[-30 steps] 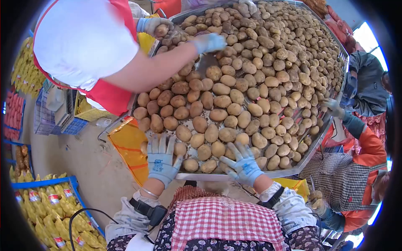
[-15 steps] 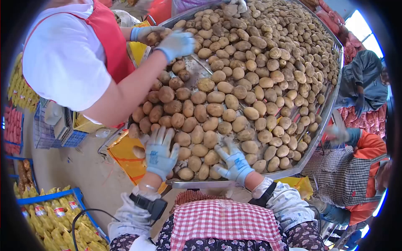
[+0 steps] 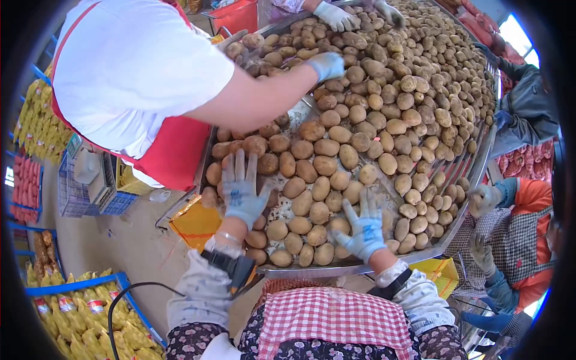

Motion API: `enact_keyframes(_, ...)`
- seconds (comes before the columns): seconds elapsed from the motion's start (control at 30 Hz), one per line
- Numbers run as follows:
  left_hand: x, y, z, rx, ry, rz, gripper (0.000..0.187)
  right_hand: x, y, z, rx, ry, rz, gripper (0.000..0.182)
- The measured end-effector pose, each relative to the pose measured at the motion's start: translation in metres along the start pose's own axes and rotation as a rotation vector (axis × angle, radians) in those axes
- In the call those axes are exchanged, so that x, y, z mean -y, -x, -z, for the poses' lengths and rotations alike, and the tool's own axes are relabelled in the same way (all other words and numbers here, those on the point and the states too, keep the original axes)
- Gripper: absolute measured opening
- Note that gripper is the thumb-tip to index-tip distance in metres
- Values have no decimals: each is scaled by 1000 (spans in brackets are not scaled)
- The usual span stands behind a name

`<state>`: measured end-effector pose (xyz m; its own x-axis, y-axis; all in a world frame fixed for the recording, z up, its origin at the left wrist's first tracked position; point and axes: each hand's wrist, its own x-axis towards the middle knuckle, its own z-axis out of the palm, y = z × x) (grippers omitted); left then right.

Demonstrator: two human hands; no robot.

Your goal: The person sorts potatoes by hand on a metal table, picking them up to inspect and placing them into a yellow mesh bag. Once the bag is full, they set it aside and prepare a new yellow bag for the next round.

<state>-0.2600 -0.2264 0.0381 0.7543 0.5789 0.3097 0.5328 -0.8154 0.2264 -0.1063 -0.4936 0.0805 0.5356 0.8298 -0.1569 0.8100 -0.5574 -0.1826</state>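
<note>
Brown potatoes (image 3: 324, 165) lie spread over a metal sorting table (image 3: 360, 268), in a loose single layer near me and heaped toward the far right. My left hand (image 3: 243, 189), in a pale blue and white glove, lies over potatoes by the table's left edge, fingers stretched out and apart. On the near side, my right hand (image 3: 364, 231), gloved alike, rests spread on the table with potatoes close around its fingers. Neither hand is closed round a potato. What lies beneath the palms is hidden.
At the left, a co-worker in a red apron (image 3: 174, 153) reaches across the potatoes with a gloved hand (image 3: 327, 66). Other workers stand at the far and right sides. A yellow bag (image 3: 197, 223) hangs at the left edge; bagged goods (image 3: 90, 318) stand lower left.
My left hand has slid up and slightly right; my right hand has shifted right. The left co-worker's arm has reached farther over the heap. A gloved hand has come in at the far side.
</note>
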Motion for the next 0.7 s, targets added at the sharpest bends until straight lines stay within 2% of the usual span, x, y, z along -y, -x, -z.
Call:
enact_keyframes(0.07, 3, -24, -26, -41, 21, 119, 75, -8, 14, -11, -3, -44, 68, 72)
enact_keyframes(0.13, -11, -24, -26, -6, 101, 81, 75, -28, 19, -11, -3, -85, 132, 73)
enact_keyframes(0.2, -28, -12, -12, 41, 179, 46, 76, -49, 21, -6, -295, -175, 61, 73)
enact_keyframes(0.23, -37, 1, -1, 244, 118, -6, 76, -50, 21, -2, -385, -98, -66, 73)
enact_keyframes(0.27, -42, 13, 4, 446, 53, -64, 76, -52, 22, -4, -384, -97, -78, 73)
enact_keyframes(0.3, -40, 25, 6, 450, 57, -77, 76, -55, 22, -7, -267, -206, -56, 73)
enact_keyframes(0.33, -33, 37, 8, 501, 266, -19, 75, -57, 23, -8, -149, -314, -29, 73)
enact_keyframes(0.37, -31, 42, 11, 548, 472, 48, 75, -50, 24, -8, -80, -250, 19, 72)
enact_keyframes(0.4, -31, 43, 14, 551, 472, 45, 75, -40, 24, -8, -80, -251, 16, 72)
enact_keyframes(0.47, -34, 42, 35, 403, 271, -105, 73, -18, 23, -11, -8, -109, 3, 71)
enact_keyframes(0.53, -49, 24, 37, 335, 216, -143, 73, 1, 14, -19, -3, -72, 52, 70)
enact_keyframes(0.6, -47, 20, 26, 261, 158, -184, 72, 25, 3, -17, 102, -47, 221, 68)
enact_keyframes(0.67, -35, 24, 0, 316, 72, -161, 71, 23, 0, -26, 27, -59, 294, 66)
enact_keyframes(0.7, -29, 32, 2, 319, 94, -141, 64, 16, 0, -28, -34, -120, 400, 66)
